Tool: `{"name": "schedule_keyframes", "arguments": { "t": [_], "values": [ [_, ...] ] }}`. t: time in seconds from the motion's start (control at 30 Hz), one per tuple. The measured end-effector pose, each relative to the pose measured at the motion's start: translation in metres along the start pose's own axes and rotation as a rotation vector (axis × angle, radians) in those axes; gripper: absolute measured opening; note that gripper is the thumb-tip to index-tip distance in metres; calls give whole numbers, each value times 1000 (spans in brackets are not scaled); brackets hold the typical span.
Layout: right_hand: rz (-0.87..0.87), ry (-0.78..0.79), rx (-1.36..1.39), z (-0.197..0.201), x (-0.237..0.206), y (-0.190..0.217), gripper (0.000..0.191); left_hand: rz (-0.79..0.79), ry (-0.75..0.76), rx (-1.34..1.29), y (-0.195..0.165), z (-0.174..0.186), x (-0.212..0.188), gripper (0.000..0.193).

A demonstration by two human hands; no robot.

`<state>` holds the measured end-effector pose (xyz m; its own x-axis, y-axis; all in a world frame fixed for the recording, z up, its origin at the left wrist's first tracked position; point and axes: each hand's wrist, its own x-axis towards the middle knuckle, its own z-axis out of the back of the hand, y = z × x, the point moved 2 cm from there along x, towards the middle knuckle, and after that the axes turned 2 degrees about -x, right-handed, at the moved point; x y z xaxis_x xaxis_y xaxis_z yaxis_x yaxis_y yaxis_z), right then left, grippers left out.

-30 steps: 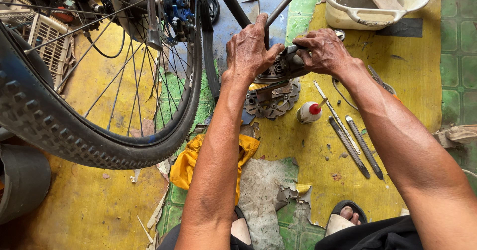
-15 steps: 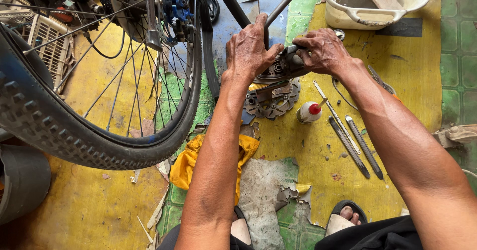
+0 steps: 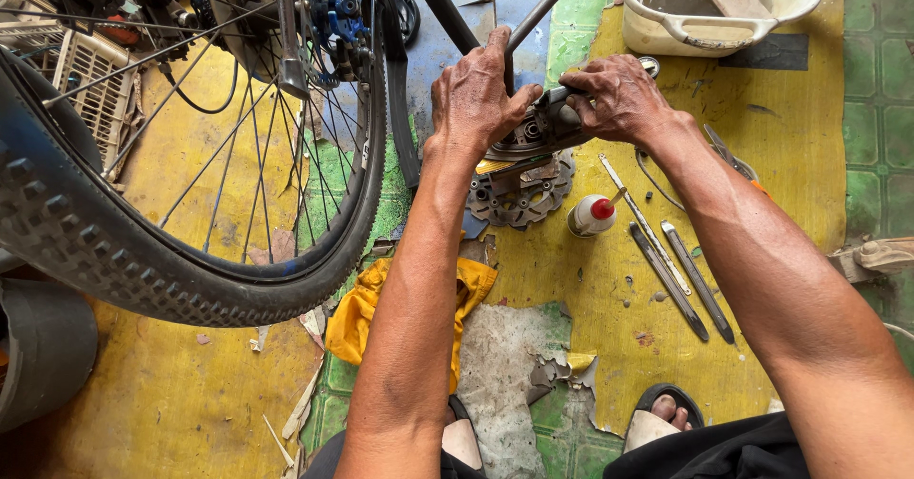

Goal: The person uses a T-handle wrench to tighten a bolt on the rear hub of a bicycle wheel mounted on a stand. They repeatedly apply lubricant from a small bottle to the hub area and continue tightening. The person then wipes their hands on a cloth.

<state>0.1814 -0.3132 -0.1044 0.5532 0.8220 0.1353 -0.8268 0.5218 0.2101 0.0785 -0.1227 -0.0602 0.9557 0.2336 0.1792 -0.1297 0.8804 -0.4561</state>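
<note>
Steel hub assembly (image 3: 533, 136) is held above the disc rotor (image 3: 522, 193) on the yellow floor. Left hand (image 3: 473, 98) clenches a dark bar (image 3: 528, 24); right hand (image 3: 619, 98) grasps the hub body. Judgement: loosening under way; next needs steady counter-torque.

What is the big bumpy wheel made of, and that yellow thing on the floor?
The tyre looks like matte black rubber, with knobbly tread; its thin spokes gleam like metal. The yellow rag seems to be soft cloth, since it lies crumpled in folds.

Left hand (image 3: 473, 93) and right hand (image 3: 619, 98) around a greasy metal hub (image 3: 533, 134)
</note>
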Motion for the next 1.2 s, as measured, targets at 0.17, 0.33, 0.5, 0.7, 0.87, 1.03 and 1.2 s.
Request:
{"name": "schedule_keyframes", "arguments": {
  "t": [0.17, 0.33, 0.5, 0.7, 0.87, 1.03, 1.2],
  "values": [
    [-6, 2, 4, 0, 0, 0, 35, -26, -30, 2, 0, 0, 1, 77],
    [-6, -5, 13, 0, -1, 0, 35, -16, -19, -1, 0, 0, 0, 76],
    [-9, -1, 8, 1, -1, 1, 35, -28, -38, 4, -1, 1, -1, 78],
    [-8, -9, 9, 1, -1, 1, 36, -14, -15, 1, 0, -1, 0, 75],
    [-16, 10, 4, 1, 0, 1, 35, -11, -13, 3, 0, -1, 1, 77],
    [-7, -5, 2, 1, -1, 2, 35, -15, -19, 9, 0, -1, 0, 76],
    [-7, -4, 7, 1, -1, 2, 35, -9, -11, 8, 0, -1, 1, 77]
  ]
}}
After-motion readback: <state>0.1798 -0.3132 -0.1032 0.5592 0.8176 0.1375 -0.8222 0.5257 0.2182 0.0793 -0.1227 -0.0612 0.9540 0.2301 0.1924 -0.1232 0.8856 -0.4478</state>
